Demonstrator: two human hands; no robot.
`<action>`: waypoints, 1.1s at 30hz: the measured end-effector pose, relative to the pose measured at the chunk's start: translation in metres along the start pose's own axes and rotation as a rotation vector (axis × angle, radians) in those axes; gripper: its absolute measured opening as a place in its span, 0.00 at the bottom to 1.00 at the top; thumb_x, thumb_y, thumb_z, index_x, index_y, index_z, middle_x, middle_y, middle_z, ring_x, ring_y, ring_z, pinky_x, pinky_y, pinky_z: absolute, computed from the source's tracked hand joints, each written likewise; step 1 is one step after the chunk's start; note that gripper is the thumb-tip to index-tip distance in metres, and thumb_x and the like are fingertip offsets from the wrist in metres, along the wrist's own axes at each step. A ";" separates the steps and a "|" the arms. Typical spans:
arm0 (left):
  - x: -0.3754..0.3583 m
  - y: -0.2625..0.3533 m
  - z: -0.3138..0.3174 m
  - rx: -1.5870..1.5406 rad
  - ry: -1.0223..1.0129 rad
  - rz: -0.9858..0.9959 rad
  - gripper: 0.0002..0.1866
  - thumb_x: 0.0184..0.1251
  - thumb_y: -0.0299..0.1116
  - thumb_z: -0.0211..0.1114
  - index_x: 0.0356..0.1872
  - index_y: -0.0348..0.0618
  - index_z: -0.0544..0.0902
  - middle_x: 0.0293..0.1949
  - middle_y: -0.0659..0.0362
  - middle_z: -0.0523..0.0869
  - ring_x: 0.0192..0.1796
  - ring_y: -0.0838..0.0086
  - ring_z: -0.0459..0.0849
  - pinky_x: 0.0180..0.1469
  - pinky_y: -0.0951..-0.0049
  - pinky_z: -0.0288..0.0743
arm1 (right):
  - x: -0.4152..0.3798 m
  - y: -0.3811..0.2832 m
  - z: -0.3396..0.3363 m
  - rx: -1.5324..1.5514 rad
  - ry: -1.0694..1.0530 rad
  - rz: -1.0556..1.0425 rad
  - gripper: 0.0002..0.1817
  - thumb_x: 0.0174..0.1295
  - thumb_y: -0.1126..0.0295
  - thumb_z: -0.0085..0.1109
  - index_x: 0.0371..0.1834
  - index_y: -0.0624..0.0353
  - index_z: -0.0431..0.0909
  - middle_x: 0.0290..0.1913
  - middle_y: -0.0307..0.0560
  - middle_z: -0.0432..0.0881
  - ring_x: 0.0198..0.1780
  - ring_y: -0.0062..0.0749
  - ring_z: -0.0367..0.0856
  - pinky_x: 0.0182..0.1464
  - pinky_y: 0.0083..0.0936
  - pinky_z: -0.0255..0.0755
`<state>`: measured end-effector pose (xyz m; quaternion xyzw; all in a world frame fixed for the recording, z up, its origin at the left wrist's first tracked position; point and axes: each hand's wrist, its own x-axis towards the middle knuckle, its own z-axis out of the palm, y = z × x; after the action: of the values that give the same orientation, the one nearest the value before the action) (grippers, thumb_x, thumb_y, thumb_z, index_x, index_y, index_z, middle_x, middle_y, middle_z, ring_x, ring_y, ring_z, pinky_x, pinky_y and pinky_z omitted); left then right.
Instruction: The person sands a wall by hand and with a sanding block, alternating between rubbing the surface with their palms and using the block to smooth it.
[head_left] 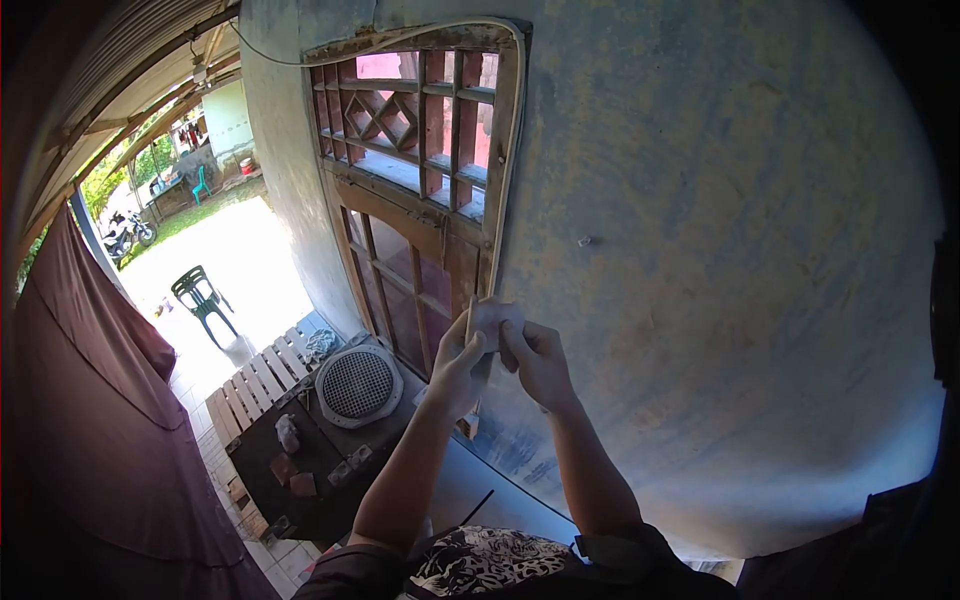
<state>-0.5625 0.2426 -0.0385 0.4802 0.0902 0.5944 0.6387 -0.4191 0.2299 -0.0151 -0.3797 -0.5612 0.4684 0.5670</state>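
Observation:
My left hand [456, 368] and my right hand [541, 366] are raised close together in front of the wall, near the window frame. Between them is a small pale sheet [489, 317], like a piece of paper or thin cloth; its exact kind does not show. The left thumb presses against its lower left part, and the left fingers are behind it. My right thumb and fingers pinch its right side. Both hands are closed on the sheet.
A blue-grey plastered wall [700, 250] fills the right. Left of it is a wooden window frame [430, 215]. Below, a dark table [330, 515] bears a round grille [357, 384] and reddish pieces [302, 485]. A slatted bench [258, 382], green chair [203, 300] and maroon curtain [90, 400] stand left.

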 end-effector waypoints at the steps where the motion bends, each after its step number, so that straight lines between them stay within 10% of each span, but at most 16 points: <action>1: 0.003 0.001 0.011 -0.244 0.010 -0.014 0.32 0.79 0.42 0.66 0.76 0.39 0.68 0.63 0.56 0.80 0.63 0.73 0.80 0.62 0.69 0.74 | 0.000 -0.005 -0.001 0.038 -0.002 -0.017 0.22 0.83 0.61 0.52 0.27 0.58 0.78 0.22 0.32 0.71 0.25 0.16 0.63 0.30 0.21 0.58; 8: 0.052 0.009 0.069 -0.268 -0.050 -0.025 0.32 0.83 0.43 0.60 0.79 0.41 0.62 0.71 0.55 0.76 0.67 0.69 0.79 0.70 0.67 0.71 | 0.009 -0.075 -0.045 0.008 0.004 -0.175 0.23 0.83 0.56 0.52 0.30 0.60 0.81 0.23 0.34 0.73 0.26 0.18 0.66 0.32 0.23 0.61; 15: 0.122 0.069 0.104 0.464 0.194 0.553 0.12 0.74 0.21 0.64 0.55 0.29 0.86 0.58 0.51 0.90 0.60 0.73 0.87 0.66 0.72 0.77 | -0.009 -0.199 -0.096 -1.096 0.376 -0.551 0.15 0.72 0.59 0.67 0.46 0.60 0.89 0.46 0.50 0.87 0.46 0.34 0.83 0.49 0.32 0.76; 19: 0.172 0.070 0.119 0.484 0.216 0.734 0.13 0.74 0.20 0.64 0.56 0.31 0.88 0.58 0.46 0.90 0.61 0.70 0.88 0.62 0.76 0.81 | 0.021 -0.272 -0.136 -1.750 0.856 -1.179 0.18 0.73 0.53 0.63 0.58 0.49 0.86 0.67 0.49 0.80 0.70 0.45 0.75 0.69 0.44 0.70; 24: 0.219 0.049 0.139 1.090 -0.077 1.092 0.20 0.73 0.35 0.71 0.64 0.50 0.87 0.72 0.45 0.79 0.82 0.46 0.64 0.80 0.48 0.59 | 0.053 -0.324 -0.128 -1.994 1.079 -1.041 0.28 0.74 0.49 0.59 0.74 0.43 0.73 0.81 0.45 0.64 0.83 0.42 0.58 0.80 0.48 0.57; 33: 0.231 0.059 0.120 1.508 -0.253 1.127 0.30 0.76 0.45 0.63 0.78 0.65 0.72 0.85 0.50 0.56 0.86 0.48 0.50 0.84 0.46 0.47 | 0.068 -0.302 -0.110 -2.031 0.803 -0.954 0.31 0.75 0.46 0.56 0.78 0.43 0.70 0.86 0.44 0.55 0.87 0.38 0.49 0.85 0.50 0.47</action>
<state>-0.4562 0.3676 0.1721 0.7997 0.1356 0.5438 -0.2152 -0.2829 0.2228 0.2834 -0.5274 -0.5424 -0.6004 0.2592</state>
